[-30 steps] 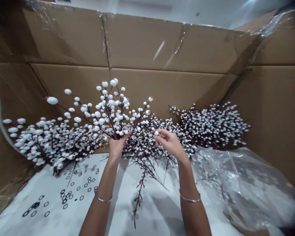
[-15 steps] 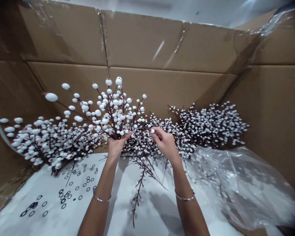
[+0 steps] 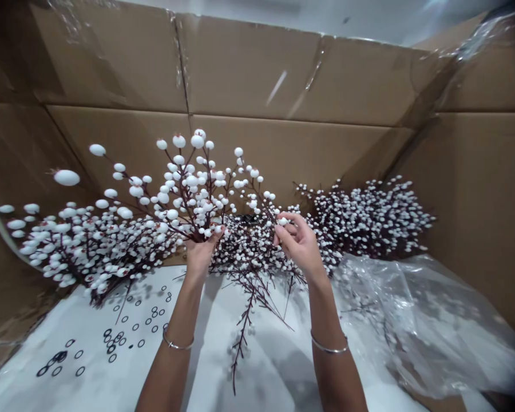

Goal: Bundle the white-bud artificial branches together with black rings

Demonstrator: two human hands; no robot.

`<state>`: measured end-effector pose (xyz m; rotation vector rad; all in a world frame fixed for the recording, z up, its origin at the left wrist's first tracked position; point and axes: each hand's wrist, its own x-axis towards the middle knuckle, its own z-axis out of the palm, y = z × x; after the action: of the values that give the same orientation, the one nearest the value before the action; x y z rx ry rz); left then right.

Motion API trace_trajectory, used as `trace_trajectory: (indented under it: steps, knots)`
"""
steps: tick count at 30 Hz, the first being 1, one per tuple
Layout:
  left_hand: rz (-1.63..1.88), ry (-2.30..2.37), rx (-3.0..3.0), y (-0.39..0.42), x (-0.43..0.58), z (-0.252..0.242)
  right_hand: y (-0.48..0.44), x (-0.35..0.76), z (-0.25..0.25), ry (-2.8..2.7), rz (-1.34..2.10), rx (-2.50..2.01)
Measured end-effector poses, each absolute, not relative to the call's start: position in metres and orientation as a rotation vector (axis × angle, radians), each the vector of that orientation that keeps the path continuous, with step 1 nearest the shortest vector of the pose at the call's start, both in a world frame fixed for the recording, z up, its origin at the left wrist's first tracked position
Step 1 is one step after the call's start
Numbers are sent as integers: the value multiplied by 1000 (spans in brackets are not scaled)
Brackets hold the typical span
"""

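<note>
My left hand (image 3: 201, 254) is closed around the lower stems of a spread bunch of artificial berry branches (image 3: 191, 181), dark red-brown with white berries. My right hand (image 3: 301, 245) pinches a slimmer berry sprig (image 3: 261, 195), whose berried tip leans up and left towards the bunch. Its lower end is hidden by my fingers and the berries behind. Beneath and behind both hands lies a heap of small-berried branches (image 3: 253, 246), with bare twigs reaching forward over the white tabletop (image 3: 214, 366).
More white-berry branches lie in a pile at the left (image 3: 98, 246) and another at the back right (image 3: 369, 220). Several black rings (image 3: 115, 337) are scattered on the left. Clear plastic wrapping (image 3: 429, 326) covers the right side. Cardboard walls (image 3: 257, 74) enclose the back and sides.
My right hand has moved right and slightly up, drawing the slim sprig out from the heap. The bunch in my left hand has tipped and shifted slightly left.
</note>
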<state>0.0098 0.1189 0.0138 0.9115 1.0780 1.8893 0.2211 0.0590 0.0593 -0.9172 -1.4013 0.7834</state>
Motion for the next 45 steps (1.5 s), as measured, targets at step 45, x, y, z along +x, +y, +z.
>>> trace_trajectory:
  steps: [45]
  knots:
    - [1783,832,712,112,2,29,108,182,14,-920,1226,-565]
